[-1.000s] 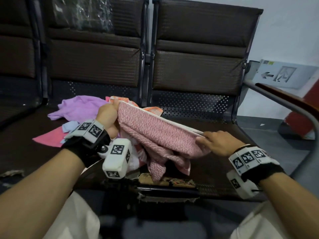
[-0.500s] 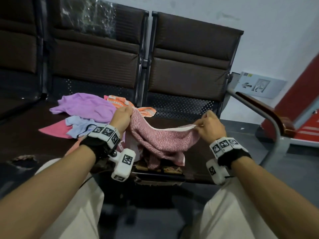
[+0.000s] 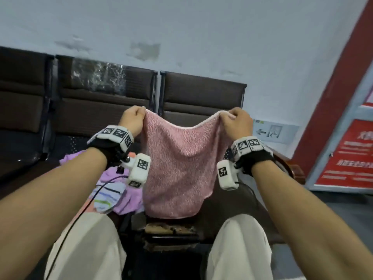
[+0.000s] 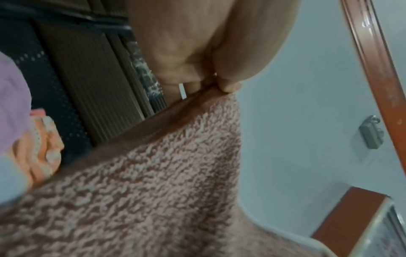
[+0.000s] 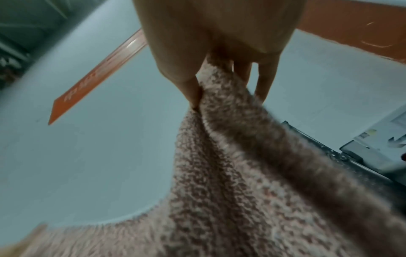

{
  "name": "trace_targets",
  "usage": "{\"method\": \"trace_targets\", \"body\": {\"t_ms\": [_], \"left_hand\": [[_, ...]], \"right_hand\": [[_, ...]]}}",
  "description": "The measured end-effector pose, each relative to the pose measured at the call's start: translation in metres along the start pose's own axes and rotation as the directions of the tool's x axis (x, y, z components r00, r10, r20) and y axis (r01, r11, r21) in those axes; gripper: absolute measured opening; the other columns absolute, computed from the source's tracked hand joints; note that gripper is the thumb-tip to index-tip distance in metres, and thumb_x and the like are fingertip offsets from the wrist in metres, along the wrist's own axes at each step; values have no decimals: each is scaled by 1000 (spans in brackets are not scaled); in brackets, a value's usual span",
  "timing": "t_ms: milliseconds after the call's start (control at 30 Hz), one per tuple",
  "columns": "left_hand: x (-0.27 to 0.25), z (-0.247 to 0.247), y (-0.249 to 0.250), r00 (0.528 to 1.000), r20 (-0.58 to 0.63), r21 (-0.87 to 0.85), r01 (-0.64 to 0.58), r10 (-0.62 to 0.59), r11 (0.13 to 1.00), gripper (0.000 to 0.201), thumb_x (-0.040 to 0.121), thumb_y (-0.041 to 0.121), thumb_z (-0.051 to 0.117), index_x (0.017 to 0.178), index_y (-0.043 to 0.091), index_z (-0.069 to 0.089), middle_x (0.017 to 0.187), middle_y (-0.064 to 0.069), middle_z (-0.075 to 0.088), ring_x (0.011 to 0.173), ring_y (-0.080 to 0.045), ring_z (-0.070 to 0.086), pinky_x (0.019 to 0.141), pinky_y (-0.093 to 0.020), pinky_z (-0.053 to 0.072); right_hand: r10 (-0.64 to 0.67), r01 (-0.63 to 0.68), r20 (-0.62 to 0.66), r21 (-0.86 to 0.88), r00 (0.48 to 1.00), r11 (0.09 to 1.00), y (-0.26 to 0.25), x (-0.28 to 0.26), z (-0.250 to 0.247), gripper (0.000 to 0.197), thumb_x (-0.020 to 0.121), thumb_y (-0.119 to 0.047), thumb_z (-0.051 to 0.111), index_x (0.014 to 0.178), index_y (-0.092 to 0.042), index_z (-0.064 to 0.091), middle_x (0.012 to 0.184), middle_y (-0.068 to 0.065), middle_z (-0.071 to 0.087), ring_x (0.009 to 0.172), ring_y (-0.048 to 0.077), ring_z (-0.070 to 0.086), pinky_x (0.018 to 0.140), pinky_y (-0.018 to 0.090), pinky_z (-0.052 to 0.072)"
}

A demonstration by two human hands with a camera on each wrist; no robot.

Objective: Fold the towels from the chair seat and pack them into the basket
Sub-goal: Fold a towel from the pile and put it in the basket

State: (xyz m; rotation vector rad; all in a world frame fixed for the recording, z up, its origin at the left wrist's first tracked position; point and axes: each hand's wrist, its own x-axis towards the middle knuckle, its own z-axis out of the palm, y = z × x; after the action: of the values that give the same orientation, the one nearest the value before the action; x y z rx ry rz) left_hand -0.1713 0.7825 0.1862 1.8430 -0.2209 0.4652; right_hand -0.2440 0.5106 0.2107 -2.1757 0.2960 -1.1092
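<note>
A pink terry towel (image 3: 177, 168) hangs spread in the air in front of me, above the chair seat (image 3: 232, 211). My left hand (image 3: 134, 116) pinches its top left corner and my right hand (image 3: 235, 118) pinches its top right corner. The top edge sags between them. In the left wrist view the left hand (image 4: 216, 81) nips the towel (image 4: 153, 182) corner between thumb and fingers. The right wrist view shows the right hand (image 5: 211, 76) bunching the towel (image 5: 241, 173) corner. More towels, purple (image 3: 129, 201) and striped pale blue (image 3: 109, 197), lie heaped on the seat at left. No basket is in view.
A row of dark brown chairs (image 3: 201, 98) stands against a pale wall (image 3: 181, 37). A wooden armrest (image 3: 290, 168) lies at the right. A red board (image 3: 347, 158) leans further right. My knees (image 3: 90, 229) press close to the worn front seat edge (image 3: 169, 229).
Both hands have lifted the pink towel off the pile and up to chest height, spreading it so it hangs flat. My head has tilted up toward the wall.
</note>
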Motion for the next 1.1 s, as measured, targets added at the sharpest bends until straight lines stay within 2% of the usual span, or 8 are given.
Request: {"method": "trace_targets", "body": {"t_ms": [300, 533, 633, 767, 900, 967, 1033, 1100], "left_hand": [[-3, -15, -4, 987, -148, 206, -29, 60, 978, 27, 97, 18, 44, 101, 0, 63, 108, -23, 65, 103, -37, 58, 86, -38, 42], [-16, 11, -54, 989, -101, 366, 140, -110, 920, 25, 95, 19, 46, 101, 0, 63, 111, -27, 62, 107, -40, 55, 85, -36, 41], [-16, 28, -86, 980, -95, 356, 197, -174, 914, 29, 96, 22, 46, 102, -1, 63, 112, -25, 63, 108, -39, 55, 87, -35, 40], [0, 49, -103, 976, -35, 194, 219, -216, 956, 37, 97, 29, 45, 92, -3, 64, 102, -30, 63, 100, -43, 59, 83, -41, 46], [23, 69, -111, 969, 50, -57, 246, -244, 968, 35, 95, 37, 48, 91, 8, 68, 91, -20, 67, 96, -38, 63, 85, -45, 50], [29, 79, -124, 960, 95, -76, 272, -265, 959, 34, 93, 39, 49, 91, 10, 68, 92, -17, 68, 93, -33, 64, 89, -48, 52], [23, 87, -147, 950, 121, -25, 294, -289, 955, 34, 94, 36, 49, 83, 9, 66, 83, -15, 66, 83, -27, 63, 85, -44, 52], [10, 92, -169, 935, 151, 21, 322, -321, 947, 39, 95, 34, 48, 80, 2, 65, 74, -13, 59, 74, -23, 54, 76, -40, 49]], "right_hand": [[107, -105, -42, 53, 993, 993, 41, 12, -25, 15, 86, -19, 65, 96, -9, 70, 98, 13, 71, 97, 27, 63, 69, 16, 31], [289, -299, 147, 46, 946, 953, 95, -8, 9, 10, 79, -24, 68, 79, -15, 71, 83, 8, 68, 101, 31, 61, 90, 32, 45], [405, -424, 186, 74, 895, 903, 114, -18, 37, 6, 77, -22, 67, 77, -18, 72, 83, 7, 68, 101, 30, 61, 88, 28, 43], [431, -505, 306, 233, 849, 831, 120, -17, 77, 19, 81, -6, 61, 95, -1, 73, 95, 13, 71, 93, 20, 61, 89, 30, 47], [369, -537, 405, 475, 837, 697, 103, -14, 103, 26, 80, 1, 52, 77, -11, 75, 70, 0, 64, 58, 6, 56, 52, 17, 45], [322, -531, 447, 499, 835, 685, 100, -17, 115, 26, 81, 2, 51, 75, -10, 74, 65, -3, 65, 53, 5, 56, 47, 15, 44], [312, -609, 564, 470, 764, 639, 105, -28, 124, 22, 85, 2, 50, 80, -5, 70, 65, 1, 66, 56, 11, 61, 50, 23, 52], [270, -699, 743, 351, 613, 623, 114, -42, 132, 20, 90, 2, 47, 91, -2, 67, 80, 12, 69, 70, 21, 68, 66, 32, 59]]}}
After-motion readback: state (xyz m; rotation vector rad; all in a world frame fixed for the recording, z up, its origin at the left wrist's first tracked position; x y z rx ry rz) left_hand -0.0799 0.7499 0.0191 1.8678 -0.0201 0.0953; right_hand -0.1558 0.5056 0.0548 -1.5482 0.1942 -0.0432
